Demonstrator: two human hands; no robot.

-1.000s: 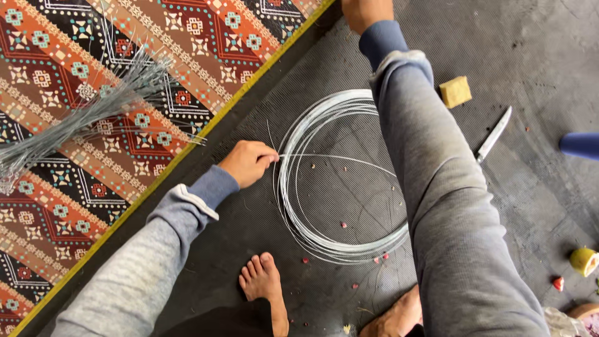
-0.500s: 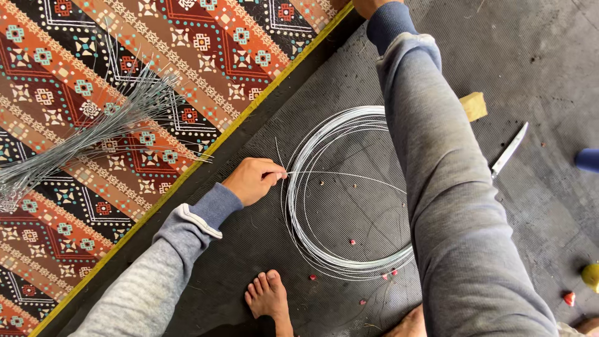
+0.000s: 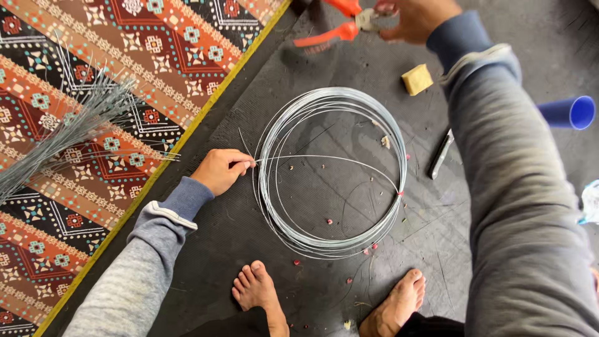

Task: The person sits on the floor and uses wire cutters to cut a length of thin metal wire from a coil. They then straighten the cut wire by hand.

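Note:
A coil of thin grey wire lies on the dark mat in front of me. My left hand pinches the free end of the wire at the coil's left side; one strand runs from my fingers across the coil to its right side. My right hand is stretched out at the top edge, closed on a pair of orange-handled pliers held above the mat beyond the coil. Both arms are in grey sleeves with blue cuffs.
A bundle of cut straight wires lies on the patterned rug at left. A yellow block, a knife and a blue tube lie right of the coil. My bare feet rest below it.
The view has tilted up. My right hand, out of sight at the top before, now shows holding the orange pliers. My left hand keeps its pinch on the wire end.

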